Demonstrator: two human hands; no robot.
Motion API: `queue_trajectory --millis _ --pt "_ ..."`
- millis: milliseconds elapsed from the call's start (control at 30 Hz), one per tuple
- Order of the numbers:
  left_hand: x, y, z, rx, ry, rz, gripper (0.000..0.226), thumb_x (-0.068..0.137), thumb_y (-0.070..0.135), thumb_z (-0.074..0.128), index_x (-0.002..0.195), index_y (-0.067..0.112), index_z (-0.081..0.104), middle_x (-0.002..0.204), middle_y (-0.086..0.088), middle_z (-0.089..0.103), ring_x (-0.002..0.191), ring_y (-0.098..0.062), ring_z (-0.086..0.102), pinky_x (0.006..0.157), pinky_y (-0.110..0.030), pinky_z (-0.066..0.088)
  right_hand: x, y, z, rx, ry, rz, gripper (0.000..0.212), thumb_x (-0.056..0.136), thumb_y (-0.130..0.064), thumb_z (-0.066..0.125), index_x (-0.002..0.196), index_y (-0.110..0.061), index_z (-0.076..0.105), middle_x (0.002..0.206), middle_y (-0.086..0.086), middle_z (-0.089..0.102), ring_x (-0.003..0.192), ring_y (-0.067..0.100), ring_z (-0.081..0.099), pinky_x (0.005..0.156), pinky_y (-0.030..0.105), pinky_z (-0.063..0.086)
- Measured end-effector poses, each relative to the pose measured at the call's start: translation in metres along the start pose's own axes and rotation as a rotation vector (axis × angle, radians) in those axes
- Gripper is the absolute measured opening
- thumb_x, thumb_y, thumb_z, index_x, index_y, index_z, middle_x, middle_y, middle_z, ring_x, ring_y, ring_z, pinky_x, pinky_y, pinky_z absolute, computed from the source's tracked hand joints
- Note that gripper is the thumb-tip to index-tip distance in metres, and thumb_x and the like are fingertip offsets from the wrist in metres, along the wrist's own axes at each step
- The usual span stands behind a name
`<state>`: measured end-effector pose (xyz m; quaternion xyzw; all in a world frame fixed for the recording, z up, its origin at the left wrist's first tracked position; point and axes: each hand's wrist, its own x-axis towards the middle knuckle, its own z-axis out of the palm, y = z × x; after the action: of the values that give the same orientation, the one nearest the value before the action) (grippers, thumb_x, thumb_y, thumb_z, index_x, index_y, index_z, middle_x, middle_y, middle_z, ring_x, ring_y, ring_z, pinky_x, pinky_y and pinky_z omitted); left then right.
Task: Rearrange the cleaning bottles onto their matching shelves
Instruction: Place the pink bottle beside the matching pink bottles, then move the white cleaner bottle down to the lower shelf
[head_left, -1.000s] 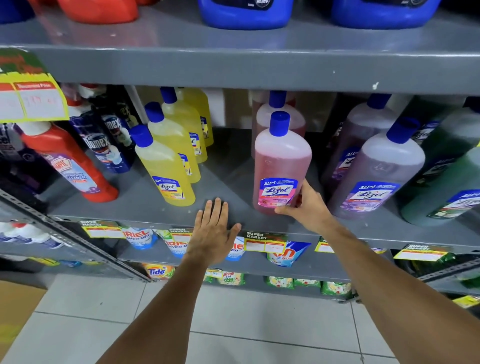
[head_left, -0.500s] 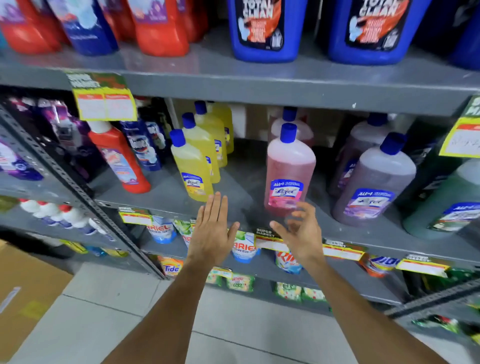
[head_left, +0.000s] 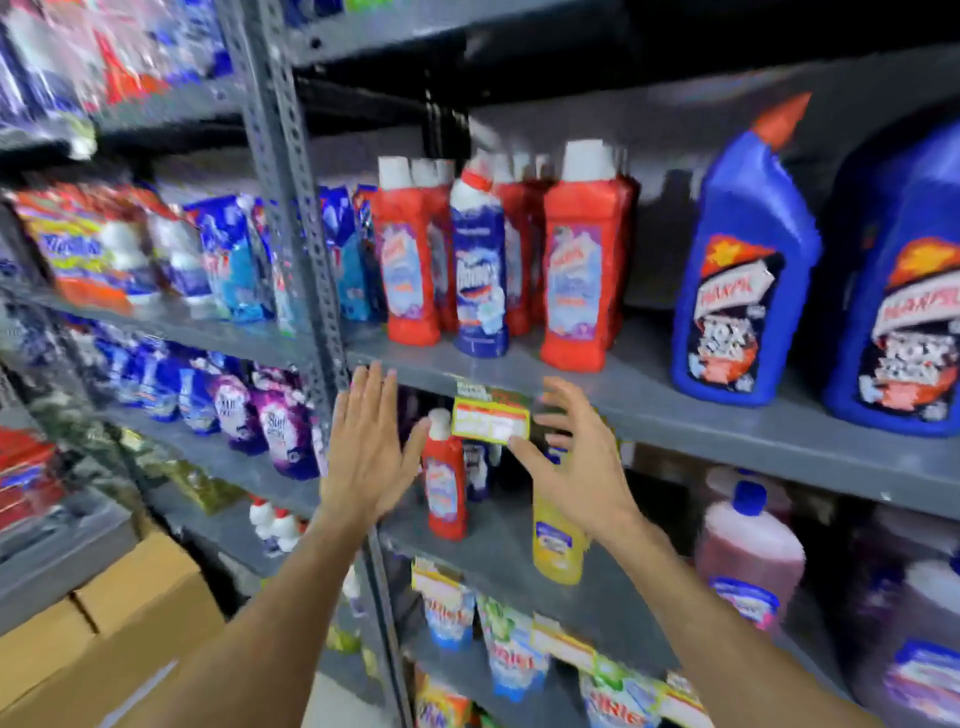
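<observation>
Both hands are raised and empty in front of the grey shelves. My left hand (head_left: 363, 447) is flat with fingers together, just left of a lone red bottle (head_left: 444, 480) on the lower shelf. My right hand (head_left: 576, 457) is open with fingers spread, right of that bottle and in front of a yellow bottle (head_left: 558, 545). On the shelf above stand several red bottles (head_left: 574, 270) with a dark blue Domex bottle (head_left: 479, 270) among them. A pink Lizol bottle (head_left: 748, 556) stands at the lower right. The frame is motion-blurred.
Two large blue Harpic jugs (head_left: 740, 270) stand at the upper right. A yellow price tag (head_left: 491, 421) hangs on the shelf edge (head_left: 727, 426). A perforated grey upright (head_left: 291, 208) divides the racks; pouches fill the left shelves. Cardboard boxes (head_left: 104, 639) sit at the lower left.
My right hand has let go of the pink bottle, which stays on the shelf. The view has swung up and left, and both hands have risen toward the upper shelf.
</observation>
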<state>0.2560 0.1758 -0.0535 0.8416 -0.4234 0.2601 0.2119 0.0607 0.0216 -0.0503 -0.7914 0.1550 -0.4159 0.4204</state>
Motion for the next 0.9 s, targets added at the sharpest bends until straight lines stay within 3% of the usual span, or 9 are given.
queue_trajectory --millis 100,167,300,367,500,733,900 --pt "0.046 -0.042 -0.003 -0.003 -0.053 0.001 0.083 0.093 0.062 0.020 0.151 0.003 0.020 0.160 -0.015 0.017 0.148 -0.028 0.010 0.119 -0.044 0.011 0.055 -0.027 0.024 -0.006 0.074 -0.047 0.061 0.080 -0.014 0.080 0.128 -0.031 0.047 0.115 -0.008 0.061 0.098 -0.005 0.060 0.082 0.014 0.048" --pt "0.071 -0.063 0.004 0.014 -0.108 0.039 0.088 0.092 0.066 0.013 0.151 0.001 0.016 0.160 -0.017 0.016 0.148 -0.029 0.010 0.120 -0.043 0.009 0.088 -0.036 0.039 -0.023 0.132 -0.038 0.067 0.076 -0.014 0.083 0.131 -0.027 0.046 0.118 -0.005 0.058 0.101 0.000 0.060 0.091 0.021 0.049" --pt "0.105 -0.083 0.027 -0.011 -0.165 0.141 0.091 0.090 0.067 0.010 0.149 -0.003 0.016 0.158 -0.022 0.018 0.147 -0.033 0.013 0.119 -0.043 0.012 0.137 -0.026 0.064 -0.101 0.169 0.044 0.106 0.061 -0.039 0.084 0.150 -0.019 0.029 0.142 0.002 0.052 0.129 0.021 0.054 0.109 0.043 0.045" --pt "0.112 -0.086 0.037 -0.019 -0.190 0.180 0.089 0.090 0.064 0.010 0.149 -0.002 0.017 0.158 -0.020 0.019 0.148 -0.032 0.012 0.119 -0.044 0.013 0.149 -0.021 0.073 -0.121 0.173 0.088 0.112 0.062 -0.031 0.089 0.153 -0.019 0.024 0.146 0.007 0.052 0.131 0.024 0.054 0.109 0.047 0.045" --pt "0.112 -0.089 0.043 -0.102 -0.183 0.195 0.087 0.089 0.065 0.010 0.148 0.003 0.025 0.156 -0.015 0.028 0.147 -0.029 0.015 0.120 -0.042 0.008 0.168 -0.013 0.082 -0.085 0.185 0.116 0.096 0.073 -0.013 0.088 0.150 -0.017 0.031 0.137 0.003 0.059 0.119 0.017 0.059 0.095 0.031 0.049" --pt "0.111 -0.092 0.045 -0.128 -0.131 0.206 0.081 0.092 0.063 0.015 0.146 0.005 0.031 0.152 -0.015 0.036 0.143 -0.030 0.023 0.120 -0.043 0.010 0.171 -0.009 0.087 -0.088 0.239 0.160 0.076 0.075 -0.023 0.087 0.138 -0.017 0.044 0.135 0.003 0.062 0.121 0.019 0.060 0.100 0.043 0.053" --pt "0.110 -0.093 0.048 -0.123 -0.111 0.222 0.077 0.094 0.062 0.018 0.144 0.006 0.033 0.150 -0.015 0.038 0.142 -0.031 0.024 0.119 -0.046 0.013 0.157 -0.021 0.084 -0.076 0.265 0.089 0.075 0.075 -0.024 0.087 0.136 -0.017 0.045 0.132 -0.001 0.063 0.110 0.008 0.061 0.089 0.025 0.053"
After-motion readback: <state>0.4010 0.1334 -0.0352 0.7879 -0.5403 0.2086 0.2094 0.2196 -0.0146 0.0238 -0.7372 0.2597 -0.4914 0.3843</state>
